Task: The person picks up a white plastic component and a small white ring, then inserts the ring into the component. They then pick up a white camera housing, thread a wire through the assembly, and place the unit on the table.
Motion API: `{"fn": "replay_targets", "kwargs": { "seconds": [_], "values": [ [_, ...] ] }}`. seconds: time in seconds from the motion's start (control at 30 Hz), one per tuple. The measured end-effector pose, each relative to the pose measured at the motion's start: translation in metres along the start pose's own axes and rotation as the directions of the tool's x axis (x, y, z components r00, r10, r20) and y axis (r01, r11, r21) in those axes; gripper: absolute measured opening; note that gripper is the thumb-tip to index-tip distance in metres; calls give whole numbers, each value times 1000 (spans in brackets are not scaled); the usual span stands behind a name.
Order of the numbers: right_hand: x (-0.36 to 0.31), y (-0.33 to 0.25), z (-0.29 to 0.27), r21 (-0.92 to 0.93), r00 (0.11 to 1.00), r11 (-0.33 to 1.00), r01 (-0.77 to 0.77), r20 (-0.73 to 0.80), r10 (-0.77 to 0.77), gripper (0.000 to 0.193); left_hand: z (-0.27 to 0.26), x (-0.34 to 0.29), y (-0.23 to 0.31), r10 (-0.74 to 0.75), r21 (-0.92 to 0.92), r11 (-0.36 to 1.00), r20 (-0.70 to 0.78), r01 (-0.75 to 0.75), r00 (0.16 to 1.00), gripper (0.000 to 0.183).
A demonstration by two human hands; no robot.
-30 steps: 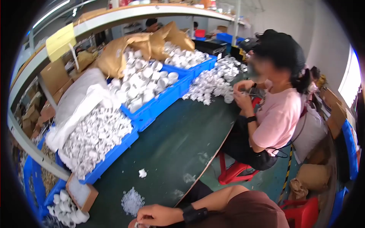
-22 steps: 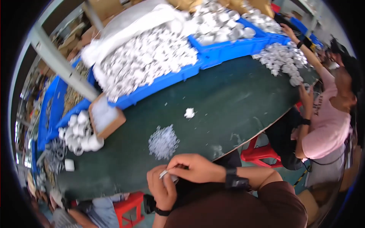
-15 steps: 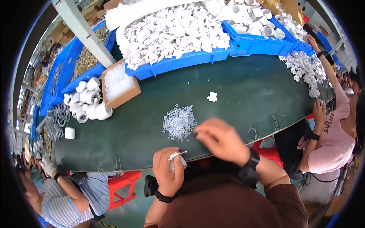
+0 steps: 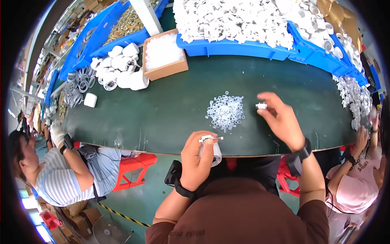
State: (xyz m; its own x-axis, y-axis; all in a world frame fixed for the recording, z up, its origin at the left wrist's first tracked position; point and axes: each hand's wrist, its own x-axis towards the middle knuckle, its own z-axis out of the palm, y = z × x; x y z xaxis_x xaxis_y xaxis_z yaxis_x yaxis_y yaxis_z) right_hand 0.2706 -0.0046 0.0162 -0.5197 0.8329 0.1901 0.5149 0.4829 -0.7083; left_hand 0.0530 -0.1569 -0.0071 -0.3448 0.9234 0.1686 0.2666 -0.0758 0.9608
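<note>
Near the table's front edge, my left hand (image 4: 195, 160) is closed around a white cylindrical plastic fitting (image 4: 217, 157). A thin metal pin (image 4: 217, 138) sticks out sideways at the fitting's top, beside my thumb. Further right and over the table, my right hand (image 4: 285, 124) pinches a small white plastic piece (image 4: 261, 105) between thumb and fingers. Between my hands, a little farther off, lies a pile of small translucent rings (image 4: 226, 112). My fingers partly hide both held parts.
A cardboard box of small translucent parts (image 4: 165, 71) and white round fittings (image 4: 120, 67) stand back left, near grey rings (image 4: 79, 87). Blue bins (image 4: 243, 49) heaped with white parts line the far side. Co-workers sit left (image 4: 77, 171) and right (image 4: 357, 179).
The view has shifted, so the table things appear farther right. My right hand has taken hold of the small white piece that lay on the table. My left hand still grips its fitting.
</note>
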Motion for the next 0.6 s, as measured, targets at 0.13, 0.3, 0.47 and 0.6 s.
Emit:
{"fn": "replay_targets", "kwargs": {
  "seconds": [0.13,0.3,0.47,0.6],
  "values": [
    [-32,-37,25,657,963,707,-263,226,148,27,3,-3,-2,0,-88,996,82,7,997,19],
    [-42,-44,51,493,996,870,1,74,-43,37,7,-8,1,8,-139,990,211,22,977,19],
    [-43,-51,55,346,992,931,120,-88,-96,44,8,-9,4,38,-135,991,204,-10,978,18],
    [-47,-55,53,574,994,811,-110,67,87,40,9,-10,-3,62,-104,993,97,-52,993,17]
  ]
}}
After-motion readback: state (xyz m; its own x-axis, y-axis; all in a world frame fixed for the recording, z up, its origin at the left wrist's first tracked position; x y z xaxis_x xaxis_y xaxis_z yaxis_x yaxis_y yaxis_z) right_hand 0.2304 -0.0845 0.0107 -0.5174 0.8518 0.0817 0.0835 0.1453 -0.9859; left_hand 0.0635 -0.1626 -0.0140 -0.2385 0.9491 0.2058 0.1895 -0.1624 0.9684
